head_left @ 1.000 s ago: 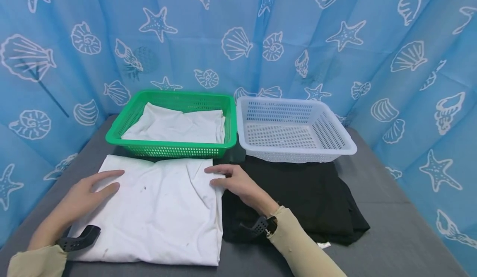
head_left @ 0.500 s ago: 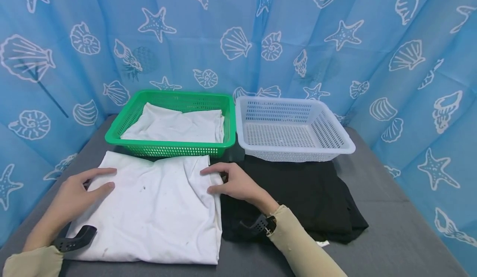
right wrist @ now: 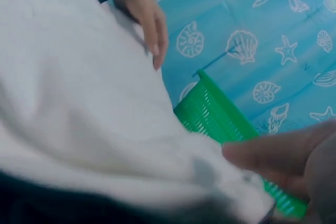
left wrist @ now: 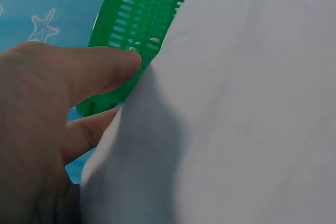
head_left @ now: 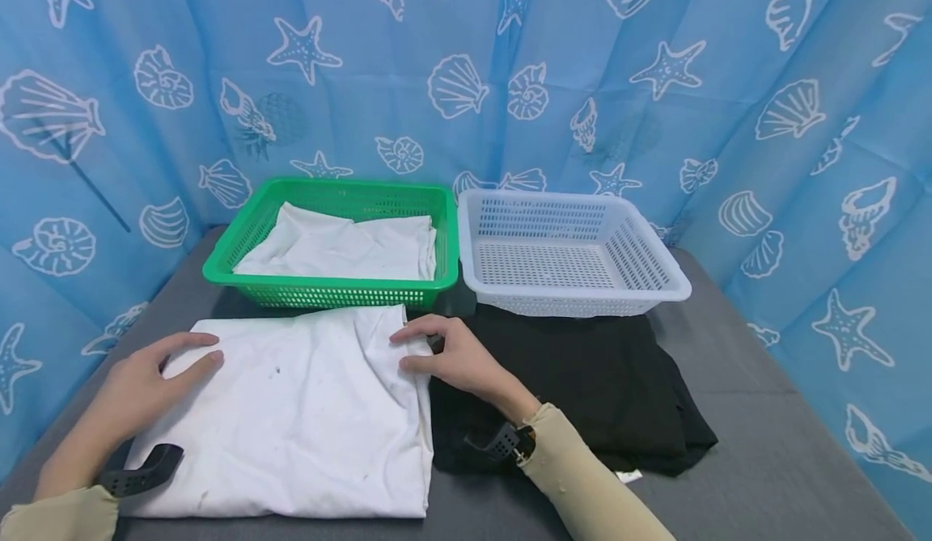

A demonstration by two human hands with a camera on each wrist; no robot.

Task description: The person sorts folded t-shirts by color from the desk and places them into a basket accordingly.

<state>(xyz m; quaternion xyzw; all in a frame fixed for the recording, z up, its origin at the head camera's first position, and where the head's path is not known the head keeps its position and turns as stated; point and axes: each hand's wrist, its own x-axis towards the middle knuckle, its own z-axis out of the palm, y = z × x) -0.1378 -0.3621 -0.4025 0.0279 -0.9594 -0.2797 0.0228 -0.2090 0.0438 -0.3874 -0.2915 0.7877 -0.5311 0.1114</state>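
Note:
A folded white cloth garment lies at the front left, with small dark spots and creases near its right edge. My left hand rests at its left edge, thumb and index finger apart over the cloth; in the left wrist view, another finger goes partly behind the edge. At the upper right corner, my right hand touches the fabric with thumb and index finger spread. Its other fingers are mostly hidden. In the right wrist view, the right fingertip meets the cloth's edge.
Behind the garment stands a green basket holding a folded white cloth. Beside it is a pale blue-white basket. A folded black garment lies in front of that, on the grey surface. A blue curtain hangs behind.
My left hand has slid slightly left along the white garment. The garment's upper left corner rose a little, then sank flatter. My right hand has hardly moved.

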